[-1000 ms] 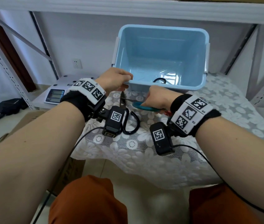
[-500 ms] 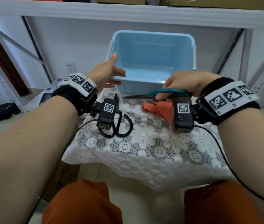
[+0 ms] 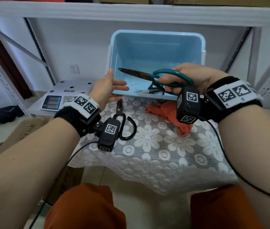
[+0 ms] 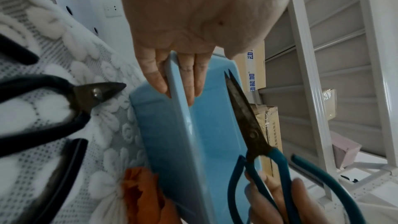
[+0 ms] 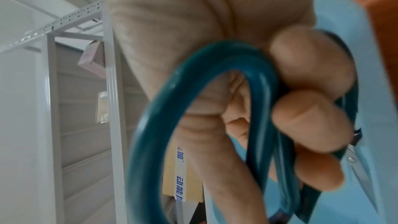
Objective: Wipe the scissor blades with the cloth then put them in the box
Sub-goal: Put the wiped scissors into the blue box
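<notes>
My right hand [image 3: 169, 83] grips the handles of the teal-handled scissors [image 3: 147, 76], fingers curled round the loops [image 5: 260, 94]. The dark blades point left, held in the air over the light blue box [image 3: 155, 52]. My left hand [image 3: 111, 86] is open with straight fingers [image 4: 189, 81] straddling the box's near left rim [image 4: 174, 108]. The orange cloth [image 3: 164, 111] lies crumpled on the table in front of the box, below my right wrist. A small pair of scissors [image 3: 145, 91] lies in the box.
Black-handled scissors [image 3: 119, 106] lie on the lace tablecloth [image 3: 155, 146] beside my left wrist, blades toward the box. A shelf board [image 3: 131, 12] runs overhead. A digital scale [image 3: 53, 101] sits on a low surface to the left. Metal rack posts stand either side.
My right hand has lifted the teal scissors off the cloth and table and carried them up over the box. My left hand has opened and reached to the box rim.
</notes>
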